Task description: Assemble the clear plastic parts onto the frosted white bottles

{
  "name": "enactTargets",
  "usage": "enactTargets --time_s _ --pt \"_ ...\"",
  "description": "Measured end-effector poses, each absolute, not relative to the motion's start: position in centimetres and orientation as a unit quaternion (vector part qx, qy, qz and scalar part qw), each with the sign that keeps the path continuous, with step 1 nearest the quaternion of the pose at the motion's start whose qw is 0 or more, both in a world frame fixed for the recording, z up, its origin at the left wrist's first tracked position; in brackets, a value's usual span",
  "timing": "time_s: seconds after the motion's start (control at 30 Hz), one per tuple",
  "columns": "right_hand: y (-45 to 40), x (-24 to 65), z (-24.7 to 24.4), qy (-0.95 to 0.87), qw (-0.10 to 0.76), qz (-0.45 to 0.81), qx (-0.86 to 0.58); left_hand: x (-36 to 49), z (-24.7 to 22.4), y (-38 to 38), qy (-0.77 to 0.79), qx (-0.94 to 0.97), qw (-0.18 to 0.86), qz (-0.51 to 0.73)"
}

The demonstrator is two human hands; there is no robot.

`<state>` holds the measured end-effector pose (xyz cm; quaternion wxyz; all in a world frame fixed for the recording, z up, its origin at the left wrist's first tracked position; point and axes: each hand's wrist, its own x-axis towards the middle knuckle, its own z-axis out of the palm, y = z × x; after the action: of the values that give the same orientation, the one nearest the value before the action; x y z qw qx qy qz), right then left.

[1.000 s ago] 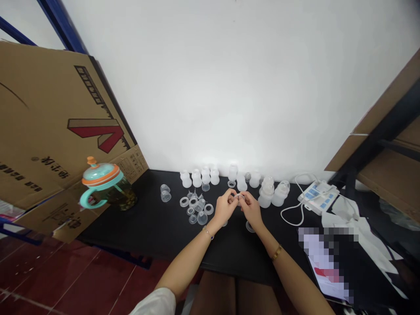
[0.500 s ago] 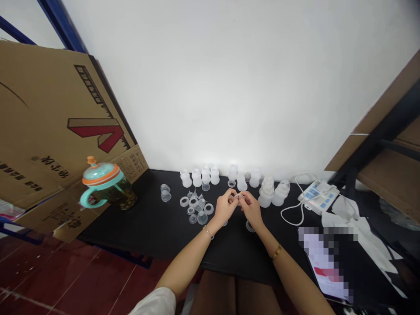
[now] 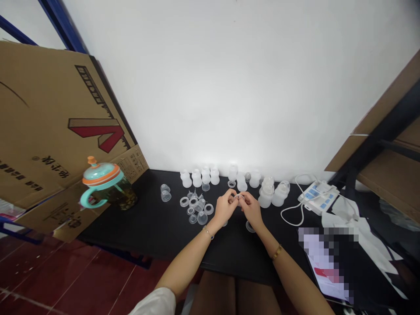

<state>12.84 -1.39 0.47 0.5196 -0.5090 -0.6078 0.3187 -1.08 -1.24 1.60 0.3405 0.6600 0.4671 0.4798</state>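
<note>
My left hand [image 3: 225, 207] and my right hand [image 3: 251, 208] meet over the black table, their fingertips pinching a small white ring [image 3: 240, 195] from both sides. The fingers cover much of it. Left of my left hand lies a group of white rings [image 3: 208, 208] and clear nipples [image 3: 202, 217]. A clear round part [image 3: 250, 226] sits partly hidden beneath my right wrist. Behind my hands stand several frosted bottles [image 3: 215, 175], and bottles with clear caps [image 3: 281, 193] are at the right. Two clear domed caps [image 3: 166, 196] lie farther left.
A teal-lidded jug [image 3: 104, 181] stands at the left of the black table [image 3: 147, 232], beside a large cardboard box [image 3: 49, 127]. On the right are a power strip [image 3: 318, 197] with a white cable, crumpled white paper [image 3: 369, 238] and a phone or tablet [image 3: 328, 273].
</note>
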Motion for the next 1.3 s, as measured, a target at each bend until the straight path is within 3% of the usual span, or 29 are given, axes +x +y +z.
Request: enactTargets --time_s 1.3 --pt "-1.5 12.62 -0.16 -0.62 0.519 0.298 -0.508 -1.05 1.06 -1.28 0.522 0.692 0.249 0.433"
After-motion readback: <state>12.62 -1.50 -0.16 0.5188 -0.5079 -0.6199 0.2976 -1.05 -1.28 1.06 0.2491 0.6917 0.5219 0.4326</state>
